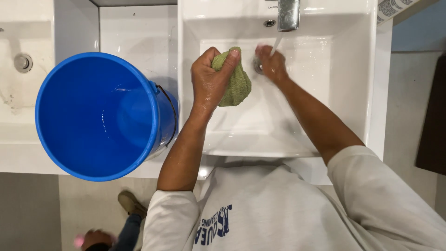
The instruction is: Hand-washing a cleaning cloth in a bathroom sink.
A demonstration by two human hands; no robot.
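Standing at nine o'clock of the white sink point(371, 69), the big blue bucket point(95, 116) sits on the counter with part of its rim past the front edge, so a knock from the left elbow could, I judge, tip it and spill the shallow water inside. Water from the tap point(288, 14) at twelve o'clock runs onto the right hand point(272, 64), and it may splash over the sink wall or wet the white sleeve. The left hand point(210, 79) is clamped around the green cloth point(236, 86) over the basin's middle; the right hand, set apart at two o'clock of the cloth, is loosely curled under the stream by the drain, holding nothing I can see. The cloth looks soaked, bunched, nubbly and sagging below the fist, likely to drip.
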